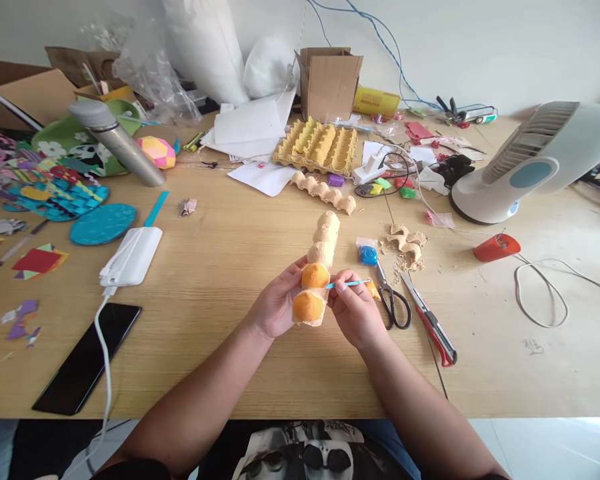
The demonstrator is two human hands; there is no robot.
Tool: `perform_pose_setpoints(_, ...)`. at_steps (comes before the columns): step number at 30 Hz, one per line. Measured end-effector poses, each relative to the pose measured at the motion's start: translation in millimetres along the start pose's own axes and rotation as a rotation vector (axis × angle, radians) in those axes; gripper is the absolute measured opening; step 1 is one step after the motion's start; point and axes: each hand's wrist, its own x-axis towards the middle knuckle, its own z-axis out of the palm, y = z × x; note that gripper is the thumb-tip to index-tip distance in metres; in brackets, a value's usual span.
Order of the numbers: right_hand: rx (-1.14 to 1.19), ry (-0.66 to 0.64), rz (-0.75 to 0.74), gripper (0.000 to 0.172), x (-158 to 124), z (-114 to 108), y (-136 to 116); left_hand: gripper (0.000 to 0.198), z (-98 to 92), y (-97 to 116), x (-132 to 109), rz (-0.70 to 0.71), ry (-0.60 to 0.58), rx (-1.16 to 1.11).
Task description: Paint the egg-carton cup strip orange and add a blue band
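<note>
A plain, pale wall (460, 40) runs across the top of the frame. Below it, a wood-grained worktop (205, 280) fills most of the view, a dark seam (439, 375) crossing it right of centre. Pale, glossy floor (550, 447) shows at lower right. Soft light whitens the worktop's right side.

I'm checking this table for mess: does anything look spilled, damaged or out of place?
Yes. Just past the scissors, torn carton scraps lie among loose crumbs, an untidy litter on the table. The knife also seems to lie with its blade out, odd for a tool not in use near the right hand.
</note>
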Motion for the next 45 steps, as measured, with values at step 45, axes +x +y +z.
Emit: perform_pose_setpoints(45, 0.042, 0.008, 0.164, 0.038, -3, -2, 3, 0.042, -5.3, -4, -4, 0.025, 0.069, 0.056)
